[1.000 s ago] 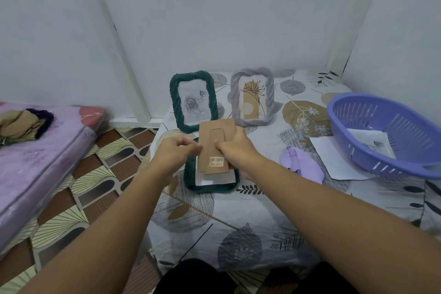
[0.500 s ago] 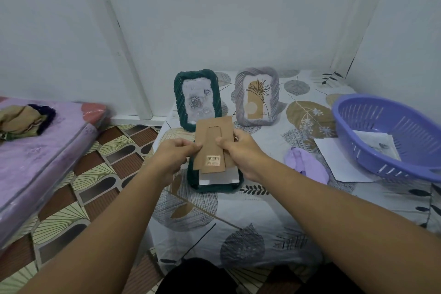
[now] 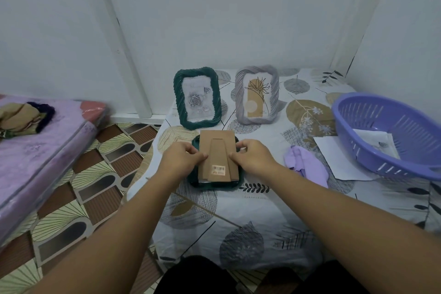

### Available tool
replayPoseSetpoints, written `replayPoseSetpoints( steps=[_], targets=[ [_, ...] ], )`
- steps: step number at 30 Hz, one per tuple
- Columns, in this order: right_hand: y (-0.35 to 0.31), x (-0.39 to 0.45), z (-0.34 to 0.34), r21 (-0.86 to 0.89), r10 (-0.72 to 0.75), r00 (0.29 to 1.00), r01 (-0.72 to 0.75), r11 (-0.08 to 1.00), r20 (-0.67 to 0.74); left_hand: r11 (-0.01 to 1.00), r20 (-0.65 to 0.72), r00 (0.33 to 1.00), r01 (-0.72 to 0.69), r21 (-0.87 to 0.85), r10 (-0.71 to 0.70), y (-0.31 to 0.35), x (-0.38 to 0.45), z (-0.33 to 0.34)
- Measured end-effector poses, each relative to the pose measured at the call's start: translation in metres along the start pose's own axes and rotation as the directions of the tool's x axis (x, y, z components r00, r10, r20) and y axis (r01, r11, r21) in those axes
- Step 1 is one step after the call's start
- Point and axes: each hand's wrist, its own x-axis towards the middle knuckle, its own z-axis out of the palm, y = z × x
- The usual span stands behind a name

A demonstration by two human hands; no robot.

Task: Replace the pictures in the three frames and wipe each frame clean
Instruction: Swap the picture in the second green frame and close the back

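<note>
Writing on the scene was scarce: we saw a small sticker with a barcode [image 3: 218,170] near the bottom of the brown cardboard backing board [image 3: 218,151], its print too small to read, and faint lettering on the rose picture that we could not make out. Our left hand [image 3: 181,159] pinched the board's left edge with curled fingers, and our right hand [image 3: 254,157] pinched its right edge the same way, holding it over the dark green twisted-rope frame [image 3: 216,184] that lay face down on the table in front of us. A sliver of white paper showed at the board's lower edge, inside that frame. The board had a fold-out stand flap down its middle. Behind it stood a second dark green rope-pattern frame [image 3: 197,98] holding a grey rose picture, and just beside that a pale lilac rope-pattern frame [image 3: 257,95] with a tan botanical print; both stood upright, leaning back. To the right lay a crumpled lilac cloth [image 3: 307,166], near a white sheet of paper [image 3: 334,157] tucked under a purple slotted plastic basket [image 3: 391,136] with more paper inside. A white tablecloth printed with grey and tan leaves [image 3: 238,222] covered the table, which stood in a corner of pale walls. At left were a purple mattress [image 3: 35,150] and a patterned tile floor [image 3: 90,186].
</note>
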Motion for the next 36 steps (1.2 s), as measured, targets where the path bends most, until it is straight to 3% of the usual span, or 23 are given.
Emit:
replayPoseSetpoints(
  steps=[4, 10, 22, 28, 36],
  targets=[
    [0.001, -0.001, 0.003, -0.103, -0.029, 0.999, 0.027, 0.994, -0.018, 0.972, -0.069, 0.996, -0.044, 0.229, 0.062, -0.004, 0.002, 0.004],
    [0.002, 0.002, 0.008, -0.271, -0.100, 0.995, 0.089, 0.958, -0.029, 0.940, -0.108, 0.989, -0.055, 0.336, 0.096, -0.011, 0.003, 0.004],
    [0.007, 0.000, 0.014, -0.333, -0.123, 0.986, 0.080, 0.939, -0.111, 0.960, -0.082, 0.993, -0.063, 0.271, 0.088, -0.018, 0.005, 0.003],
    [0.005, 0.001, 0.015, -0.295, -0.125, 0.991, 0.106, 0.950, -0.046, 0.959, -0.073, 0.989, -0.105, 0.265, 0.128, -0.015, 0.007, 0.003],
    [-0.001, 0.008, 0.006, -0.348, -0.085, 0.996, 0.094, 0.933, 0.041, 0.974, -0.036, 0.996, -0.068, 0.216, 0.077, -0.012, 0.015, 0.003]
  ],
)
